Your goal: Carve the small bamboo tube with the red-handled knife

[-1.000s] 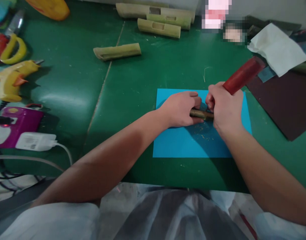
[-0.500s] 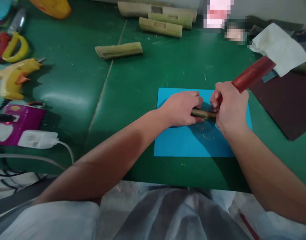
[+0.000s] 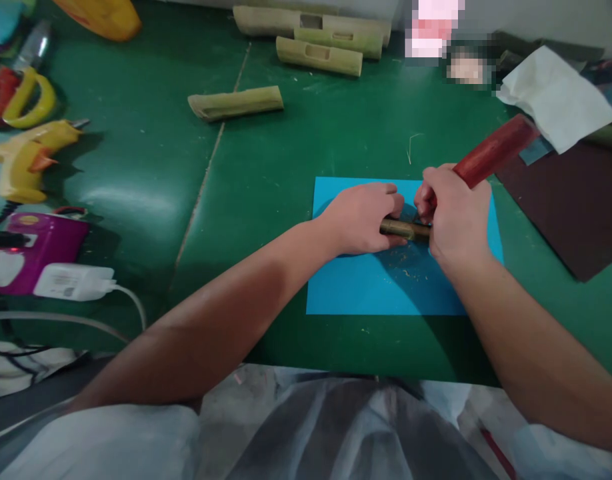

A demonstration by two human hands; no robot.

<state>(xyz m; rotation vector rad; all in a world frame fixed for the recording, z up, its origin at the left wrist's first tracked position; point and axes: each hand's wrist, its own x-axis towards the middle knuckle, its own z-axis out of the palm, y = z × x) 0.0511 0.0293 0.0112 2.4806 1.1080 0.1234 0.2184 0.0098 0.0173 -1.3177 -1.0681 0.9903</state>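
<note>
My left hand (image 3: 369,217) is closed around the left part of a thin brown bamboo piece (image 3: 405,229), pressing it down over a blue sheet (image 3: 356,287). In my right hand (image 3: 459,213) is a tool with a thick red handle (image 3: 499,150), its fingers wrapped low on it. The handle slants up to the right; the tool's tip is mostly hidden by my fingers, close to the bamboo. My right hand also covers the bamboo's right end. Small pale shavings (image 3: 411,273) lie on the blue sheet just below the bamboo.
Cut bamboo pieces (image 3: 319,57) lie at the back, and another bamboo piece (image 3: 236,103) nearer. Scissors (image 3: 29,97), a yellow glue gun (image 3: 33,157) and a purple power socket (image 3: 46,247) with cables are on the left. A dark brown sheet (image 3: 576,207) and white paper (image 3: 559,100) lie right.
The red handle and my right hand have shifted slightly left and down. My left hand keeps its hold on the bamboo; the whole view has shifted a little.
</note>
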